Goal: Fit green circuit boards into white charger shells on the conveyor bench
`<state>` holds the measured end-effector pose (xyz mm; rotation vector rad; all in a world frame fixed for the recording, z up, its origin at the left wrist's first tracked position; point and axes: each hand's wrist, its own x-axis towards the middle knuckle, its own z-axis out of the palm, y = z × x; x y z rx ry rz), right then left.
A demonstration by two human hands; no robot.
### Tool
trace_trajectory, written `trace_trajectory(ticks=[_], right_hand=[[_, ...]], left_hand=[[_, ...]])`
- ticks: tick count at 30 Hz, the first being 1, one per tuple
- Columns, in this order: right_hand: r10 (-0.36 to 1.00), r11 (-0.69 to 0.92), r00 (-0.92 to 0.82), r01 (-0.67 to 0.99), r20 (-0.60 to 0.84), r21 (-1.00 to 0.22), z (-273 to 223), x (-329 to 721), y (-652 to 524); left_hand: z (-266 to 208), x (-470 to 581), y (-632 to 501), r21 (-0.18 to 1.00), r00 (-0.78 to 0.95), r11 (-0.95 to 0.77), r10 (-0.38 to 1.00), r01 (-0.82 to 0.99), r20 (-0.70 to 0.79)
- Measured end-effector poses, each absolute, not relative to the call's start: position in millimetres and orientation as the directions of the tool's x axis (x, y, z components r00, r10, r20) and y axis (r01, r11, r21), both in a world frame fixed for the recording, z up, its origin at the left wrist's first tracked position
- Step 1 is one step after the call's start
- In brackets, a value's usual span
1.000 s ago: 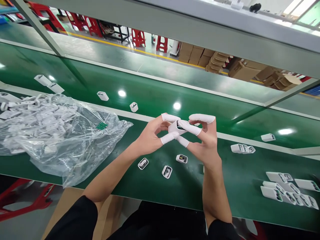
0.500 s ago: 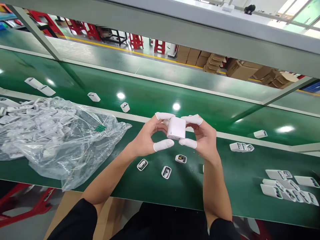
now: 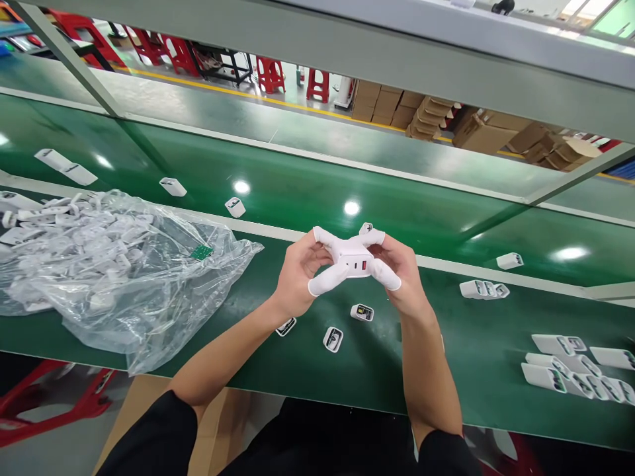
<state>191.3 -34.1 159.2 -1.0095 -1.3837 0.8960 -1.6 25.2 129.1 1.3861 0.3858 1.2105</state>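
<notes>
Between both hands, a white charger (image 3: 353,250) is held above the green bench, its end face with a small dark slot and a red USB port turned toward me. My left hand (image 3: 296,274) pinches its left side with thumb and finger. On the opposite side, my right hand (image 3: 403,277) grips it likewise. White finger cots cover the gripping fingertips. Below the hands lie open white charger housings: one with dark and yellow parts inside (image 3: 362,312), one in the middle (image 3: 333,339), and a third (image 3: 286,327) partly behind my left forearm.
A clear plastic bag (image 3: 163,284) heaped with white parts covers the left of the bench. Several open housings (image 3: 570,363) are grouped at right, with a shorter row (image 3: 484,289) behind them. Beyond the bench edge, a green belt (image 3: 297,192) carries scattered housings. A shelf beam (image 3: 347,46) crosses above.
The charger has tilted so that its port face now shows, and both thumbs have come up against it. Housings on the belt have shifted left. The view has moved slightly.
</notes>
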Motion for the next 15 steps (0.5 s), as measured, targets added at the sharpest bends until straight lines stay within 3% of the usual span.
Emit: trace_trajectory(ticks=[10, 12, 15], right_hand=[[0.957, 0.286, 0.055, -0.042, 0.283, -0.957, 154, 182, -33], [0.944, 0.322, 0.071, 0.027, 0.323, -0.946, 154, 186, -32], [0.91, 0.372, 0.054, 0.332, 0.411, -0.867, 155, 195, -32]], left_hand=[[119, 8, 22, 0.838, 0.388, -0.177, 0.824, -0.515, 0.413], [116, 5, 30, 0.851, 0.417, -0.223, 0.794, -0.476, 0.442], [109, -4, 57, 0.879, 0.409, -0.356, 0.785, -0.316, 0.465]])
